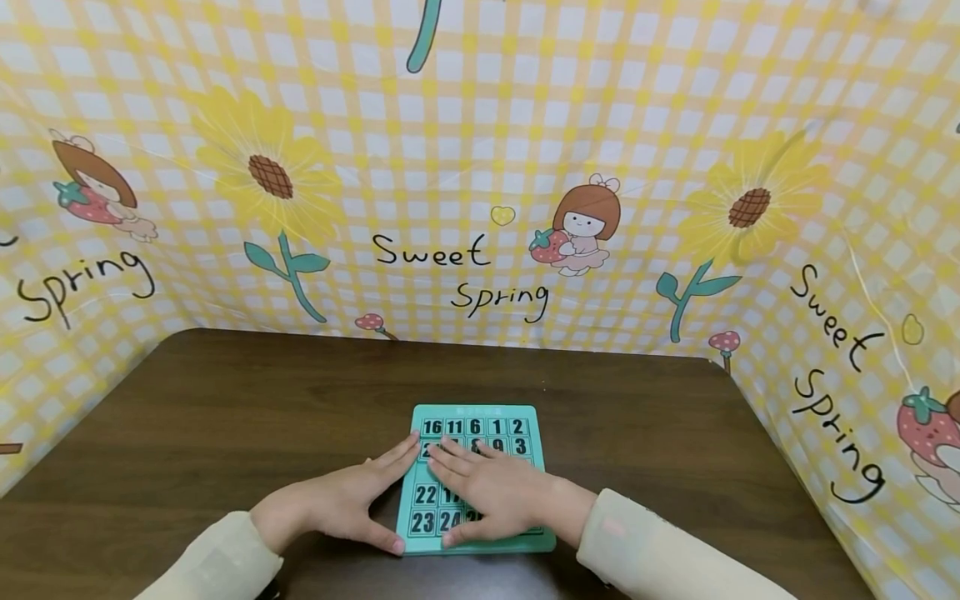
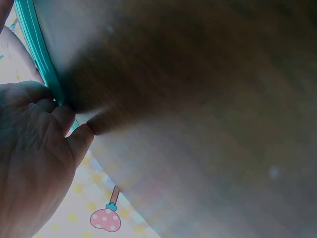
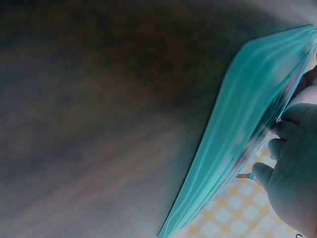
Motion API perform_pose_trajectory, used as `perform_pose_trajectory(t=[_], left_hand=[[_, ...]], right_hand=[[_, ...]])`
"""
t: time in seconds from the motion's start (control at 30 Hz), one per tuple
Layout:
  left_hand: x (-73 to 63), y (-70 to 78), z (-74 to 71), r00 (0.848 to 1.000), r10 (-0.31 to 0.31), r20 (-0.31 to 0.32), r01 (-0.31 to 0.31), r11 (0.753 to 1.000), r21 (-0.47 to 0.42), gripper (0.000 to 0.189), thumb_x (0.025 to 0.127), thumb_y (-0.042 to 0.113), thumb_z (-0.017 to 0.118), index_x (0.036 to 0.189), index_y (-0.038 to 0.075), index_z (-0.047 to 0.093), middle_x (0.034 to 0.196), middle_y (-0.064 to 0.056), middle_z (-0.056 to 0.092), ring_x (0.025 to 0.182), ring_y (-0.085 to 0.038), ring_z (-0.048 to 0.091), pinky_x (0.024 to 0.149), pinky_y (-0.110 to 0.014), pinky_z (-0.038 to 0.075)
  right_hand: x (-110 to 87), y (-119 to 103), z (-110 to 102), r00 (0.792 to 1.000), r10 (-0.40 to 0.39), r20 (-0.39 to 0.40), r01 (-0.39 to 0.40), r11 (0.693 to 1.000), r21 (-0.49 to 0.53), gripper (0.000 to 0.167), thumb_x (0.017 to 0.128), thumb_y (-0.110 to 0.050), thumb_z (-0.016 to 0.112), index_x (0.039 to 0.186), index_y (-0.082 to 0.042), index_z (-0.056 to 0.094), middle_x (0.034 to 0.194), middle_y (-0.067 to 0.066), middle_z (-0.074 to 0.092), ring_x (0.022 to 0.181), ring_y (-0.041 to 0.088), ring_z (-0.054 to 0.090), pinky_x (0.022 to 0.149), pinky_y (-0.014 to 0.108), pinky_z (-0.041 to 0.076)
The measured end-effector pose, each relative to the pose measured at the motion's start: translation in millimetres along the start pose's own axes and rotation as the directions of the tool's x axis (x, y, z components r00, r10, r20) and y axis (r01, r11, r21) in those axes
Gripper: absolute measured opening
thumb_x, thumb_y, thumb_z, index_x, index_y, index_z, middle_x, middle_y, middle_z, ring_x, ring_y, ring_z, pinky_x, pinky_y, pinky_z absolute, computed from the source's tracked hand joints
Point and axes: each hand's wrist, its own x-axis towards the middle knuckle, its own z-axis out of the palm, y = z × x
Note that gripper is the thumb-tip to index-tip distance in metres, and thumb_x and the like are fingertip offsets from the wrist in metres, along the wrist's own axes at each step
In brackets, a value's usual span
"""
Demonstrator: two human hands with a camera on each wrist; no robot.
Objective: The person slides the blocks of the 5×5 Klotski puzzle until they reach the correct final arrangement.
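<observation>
A turquoise number sliding puzzle (image 1: 517, 546) lies flat on the table, its black-numbered tiles in rows; 16, 11, 6, 1 and 2 make up the top row. Along its left edge rests my left hand (image 1: 341, 500), thumb at the lower corner and extended fingers higher up, touching the frame. My right hand (image 1: 498, 496) lies across the tiles from the right, fingers extended and touching the middle rows, so several numbers are hidden. The left wrist view catches the puzzle's side (image 2: 42, 54) against the fingertips; the right wrist view shows its turquoise border (image 3: 233, 114) beside the right hand (image 3: 294, 163).
The dark brown wooden table (image 1: 300, 400) surrounds the puzzle. A yellow checked cloth (image 1: 465, 158) with flowers and "Sweet Spring" lettering rises behind the table and along both sides.
</observation>
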Motion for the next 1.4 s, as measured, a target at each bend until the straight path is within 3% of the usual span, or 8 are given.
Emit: perform_pose_trajectory(t=[0.57, 0.83, 1.1, 1.4], left_hand=[[-0.7, 1.5, -1.4, 0.999, 0.032, -0.008, -0.032, 0.999, 0.001, 0.117, 0.081, 0.055, 0.076, 0.159, 0.000, 0.008, 0.167, -0.018, -0.005, 0.151, -0.043, 0.014, 0.112, -0.073, 0.018], [0.2, -0.1, -0.1, 1.000, 0.004, -0.005, -0.004, 1.000, -0.003, 0.118, 0.080, 0.056, 0.076, 0.159, 0.003, 0.008, 0.168, -0.015, -0.004, 0.152, -0.039, 0.015, 0.114, -0.071, 0.018], [0.8, 1.3, 0.0, 1.000, -0.001, 0.001, 0.001, 1.000, -0.011, 0.117, 0.080, 0.056, 0.076, 0.160, 0.004, 0.007, 0.168, -0.013, -0.006, 0.152, -0.039, 0.013, 0.114, -0.071, 0.018], [0.3, 0.8, -0.4, 1.000, -0.008, 0.006, 0.008, 1.000, -0.018, 0.117, 0.080, 0.056, 0.076, 0.160, 0.005, 0.007, 0.168, -0.011, -0.006, 0.153, -0.038, 0.012, 0.115, -0.071, 0.016]], right_hand=[[-11.7, -5, 5, 0.998, -0.060, 0.008, 0.060, 0.997, 0.048, 0.087, 0.097, -0.070, 0.033, 0.161, -0.016, 0.008, 0.169, -0.003, 0.001, 0.156, 0.017, 0.000, 0.123, 0.051, 0.024], [-0.1, 14, 0, 1.000, 0.008, -0.027, -0.006, 0.997, 0.076, 0.086, 0.098, -0.067, 0.036, 0.161, -0.014, 0.010, 0.169, 0.000, 0.003, 0.156, 0.020, 0.002, 0.122, 0.055, 0.022], [18.1, 31, -5, 0.996, 0.093, -0.008, -0.092, 0.991, 0.094, 0.087, 0.098, -0.067, 0.037, 0.161, -0.014, 0.011, 0.169, 0.001, 0.004, 0.156, 0.020, 0.001, 0.123, 0.053, 0.019], [23.5, 29, -7, 0.994, 0.106, 0.011, -0.106, 0.992, 0.068, 0.088, 0.097, -0.070, 0.036, 0.161, -0.015, 0.010, 0.169, -0.001, 0.004, 0.156, 0.019, -0.002, 0.124, 0.052, 0.016]])
